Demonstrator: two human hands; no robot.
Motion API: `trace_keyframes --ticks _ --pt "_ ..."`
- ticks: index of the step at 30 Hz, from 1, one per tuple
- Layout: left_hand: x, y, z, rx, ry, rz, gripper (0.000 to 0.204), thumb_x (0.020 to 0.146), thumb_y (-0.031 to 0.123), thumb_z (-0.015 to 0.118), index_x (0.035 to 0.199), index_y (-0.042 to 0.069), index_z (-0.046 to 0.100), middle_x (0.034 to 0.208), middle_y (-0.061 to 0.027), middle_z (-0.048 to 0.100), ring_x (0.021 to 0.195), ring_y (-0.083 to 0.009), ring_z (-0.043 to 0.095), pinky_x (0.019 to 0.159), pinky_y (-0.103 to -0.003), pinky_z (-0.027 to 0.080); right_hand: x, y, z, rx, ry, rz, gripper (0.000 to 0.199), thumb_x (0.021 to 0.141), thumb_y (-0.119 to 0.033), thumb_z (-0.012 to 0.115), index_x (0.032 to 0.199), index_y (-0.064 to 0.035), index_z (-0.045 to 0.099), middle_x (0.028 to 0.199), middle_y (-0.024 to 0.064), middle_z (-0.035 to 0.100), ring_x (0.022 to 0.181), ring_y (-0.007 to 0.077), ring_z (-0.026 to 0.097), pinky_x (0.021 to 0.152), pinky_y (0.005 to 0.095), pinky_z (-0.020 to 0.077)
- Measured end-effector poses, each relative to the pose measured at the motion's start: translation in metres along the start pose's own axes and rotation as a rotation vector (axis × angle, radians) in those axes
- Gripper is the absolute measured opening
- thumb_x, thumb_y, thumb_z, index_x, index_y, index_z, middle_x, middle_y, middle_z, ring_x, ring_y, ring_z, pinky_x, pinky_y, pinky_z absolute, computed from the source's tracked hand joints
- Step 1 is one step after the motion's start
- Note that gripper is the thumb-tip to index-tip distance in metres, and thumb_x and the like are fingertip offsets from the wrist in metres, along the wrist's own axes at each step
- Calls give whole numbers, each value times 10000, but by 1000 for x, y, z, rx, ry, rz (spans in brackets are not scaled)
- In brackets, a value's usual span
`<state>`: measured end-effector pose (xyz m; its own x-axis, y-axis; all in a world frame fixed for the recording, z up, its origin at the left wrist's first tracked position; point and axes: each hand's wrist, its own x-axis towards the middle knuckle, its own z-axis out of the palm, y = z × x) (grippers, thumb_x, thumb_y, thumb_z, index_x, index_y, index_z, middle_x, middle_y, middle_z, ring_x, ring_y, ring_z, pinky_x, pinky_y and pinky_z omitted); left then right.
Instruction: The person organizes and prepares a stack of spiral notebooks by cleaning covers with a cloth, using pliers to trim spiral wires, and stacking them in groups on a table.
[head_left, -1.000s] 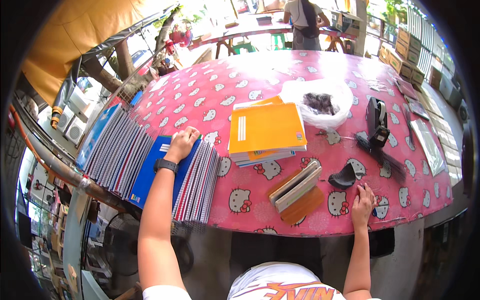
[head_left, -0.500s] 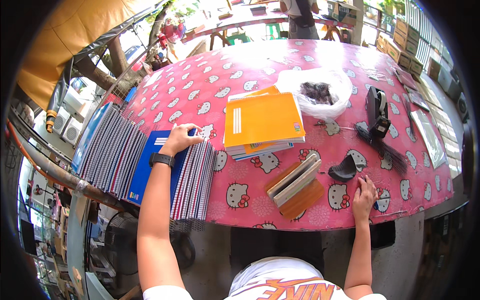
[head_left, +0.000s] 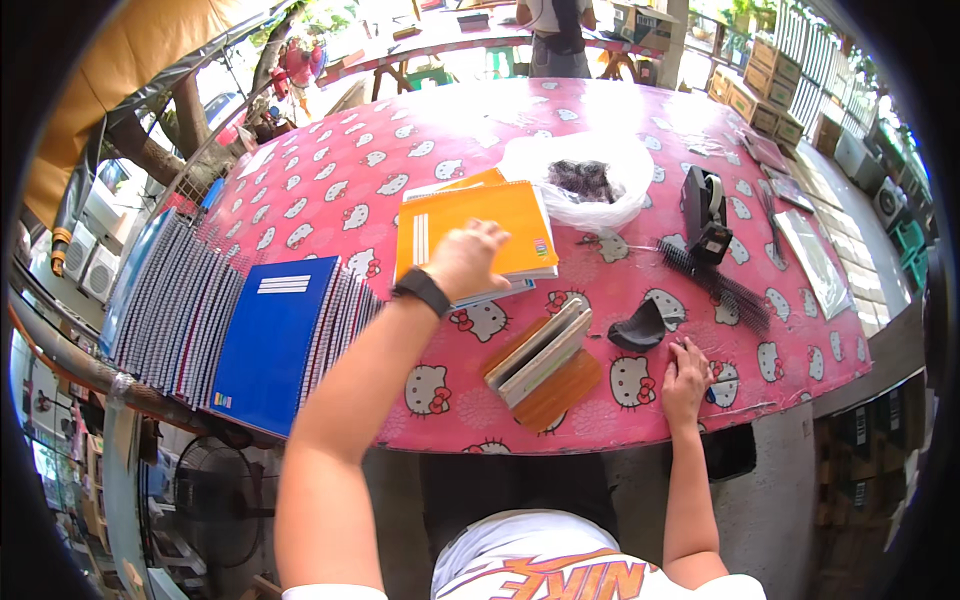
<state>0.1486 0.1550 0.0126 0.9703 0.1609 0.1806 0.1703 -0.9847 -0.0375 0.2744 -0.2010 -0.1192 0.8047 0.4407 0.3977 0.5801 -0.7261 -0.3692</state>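
Observation:
My left hand [head_left: 467, 262], a dark watch on its wrist, reaches over a stack of orange spiral notebooks [head_left: 450, 222]. Its fingers are apart and slightly blurred; whether they touch the cover I cannot tell. Left of it, a blue notebook [head_left: 272, 335] lies on top of a leaning row of spiral-bound notebooks [head_left: 172, 310]. My right hand [head_left: 686, 388] rests on the table with fingers loosely spread. A thin dark item with a bit of blue [head_left: 722, 380] lies against that hand, partly hidden. Just beyond the fingers sits a black curved piece [head_left: 637, 327].
A wooden stand with upright slats [head_left: 545, 365] is between my arms. Farther back are a white plastic bag [head_left: 600, 195] with dark contents, a black tape dispenser [head_left: 707, 220] and black bristly coils [head_left: 715, 285]. A clear plastic sleeve [head_left: 810, 260] lies right; a person [head_left: 557, 40] stands beyond the pink table.
My left hand has left the blue notebook and moved right onto the orange stack. My right hand stays in place on the table. The whole view has shifted slightly.

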Motion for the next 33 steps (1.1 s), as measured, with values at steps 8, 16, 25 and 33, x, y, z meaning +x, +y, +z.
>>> trace_keyframes --ticks 8,16,25,33 --pt "-1 13 47 1 138 -115 433 679 229 702 1078 105 588 1023 -52 587 992 -212 559 812 -337 499 2 -11 2 27 -7 -23 303 800 -89 542 1099 -86 588 1280 102 489 1190 277 422 999 447 267" --pt "-3 16 54 -139 261 -108 341 726 279 678 1012 99 641 1015 -38 633 954 -213 580 794 -340 492 -3 -4 0 23 10 1 308 797 -69 536 1100 -83 591 1284 102 491 1193 282 424 1002 461 259" --pt "5 -10 60 -328 357 -65 324 655 412 727 825 137 713 796 -51 674 771 -223 635 709 -352 499 0 -9 -1 0 35 -7 299 782 -78 562 1078 -90 600 1261 92 503 1169 271 435 981 431 287" --pt "8 -13 58 -438 245 -130 379 595 349 791 872 100 720 914 -70 686 822 -199 653 760 -302 507 0 -7 -2 0 28 6 277 799 -86 554 1072 -87 605 1252 93 505 1176 263 428 1000 424 268"
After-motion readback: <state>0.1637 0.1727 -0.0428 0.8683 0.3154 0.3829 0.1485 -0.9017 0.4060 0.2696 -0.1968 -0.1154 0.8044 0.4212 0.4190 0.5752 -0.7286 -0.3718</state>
